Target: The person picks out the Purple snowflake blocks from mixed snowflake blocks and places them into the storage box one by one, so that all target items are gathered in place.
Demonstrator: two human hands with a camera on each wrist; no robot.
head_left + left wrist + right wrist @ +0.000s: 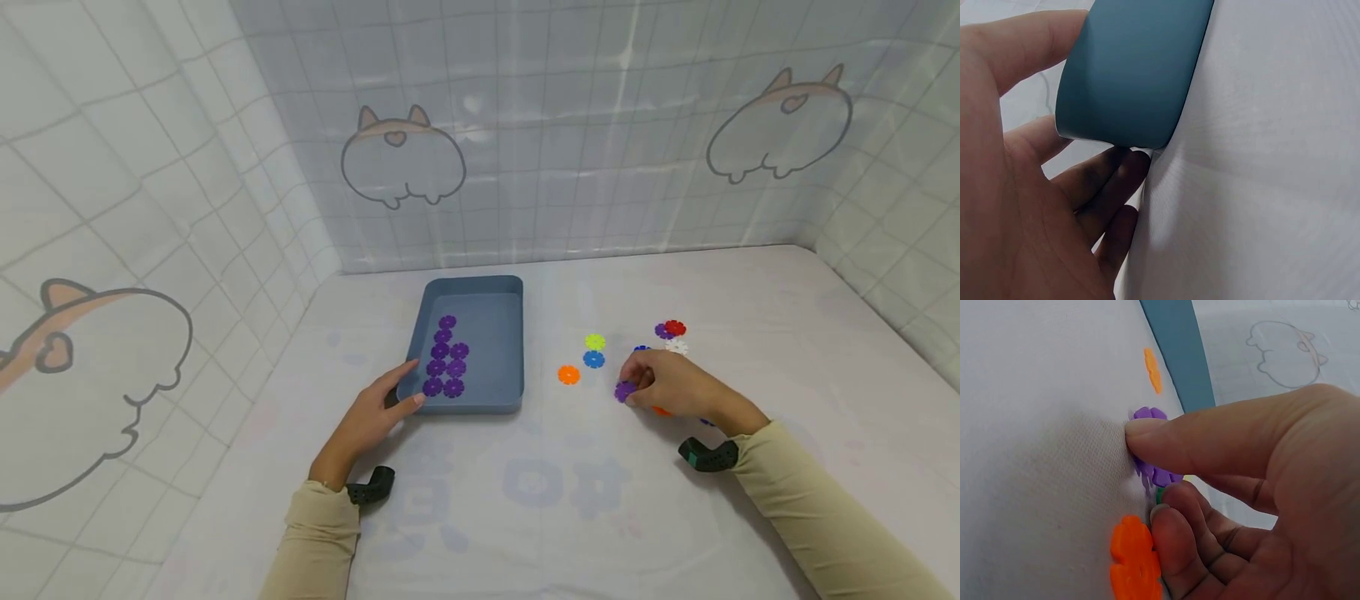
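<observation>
A blue-grey tray point(495, 333) holds several purple snowflake discs point(456, 368) along its left side. My left hand point(366, 423) spans the tray's near left corner, thumb and forefinger spread and touching its rim. Its other fingers lie low beside the tray wall point(1132, 75) in the left wrist view. To the right of the tray, my right hand point(675, 385) pinches a purple snowflake disc point(624, 392) close to the tabletop. In the right wrist view the thumb lies across this disc point(1160, 477), and an orange disc point(1135, 559) is beside the fingertips.
Between tray and right hand lie an orange disc point(568, 375), a yellow-green disc point(595, 342) and a blue disc point(593, 359). Behind the right hand are a red disc point(676, 327), another purple one point(663, 332) and a white one point(677, 346). Tiled-pattern cloth walls point(585, 167) surround the table.
</observation>
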